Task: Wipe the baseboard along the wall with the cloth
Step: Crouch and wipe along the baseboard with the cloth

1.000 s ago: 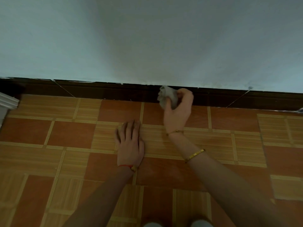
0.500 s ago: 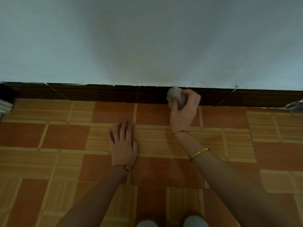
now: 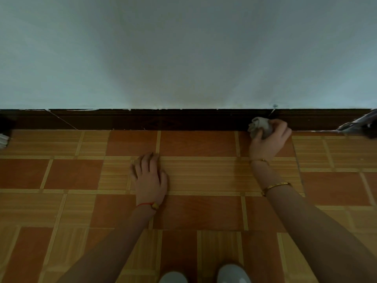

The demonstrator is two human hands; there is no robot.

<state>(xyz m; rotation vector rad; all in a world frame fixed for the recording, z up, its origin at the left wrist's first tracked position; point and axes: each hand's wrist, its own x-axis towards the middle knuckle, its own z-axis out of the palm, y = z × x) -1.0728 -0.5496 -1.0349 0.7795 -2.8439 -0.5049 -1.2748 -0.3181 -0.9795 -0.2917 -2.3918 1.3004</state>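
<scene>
Head view: right hand point(image 3: 267, 142) grips the cloth point(image 3: 260, 125) against the baseboard point(image 3: 183, 120); left hand point(image 3: 150, 178) rests flat, fingers spread.

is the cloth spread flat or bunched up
Bunched up: the grey cloth is a crumpled wad gripped in the right hand, pressed against the dark baseboard, not spread flat.

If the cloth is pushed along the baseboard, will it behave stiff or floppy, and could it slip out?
The cloth is crumpled into a wad, so it is probably soft and floppy. The right hand wraps it closely, so slipping seems unlikely. It looks light against the baseboard.
</scene>
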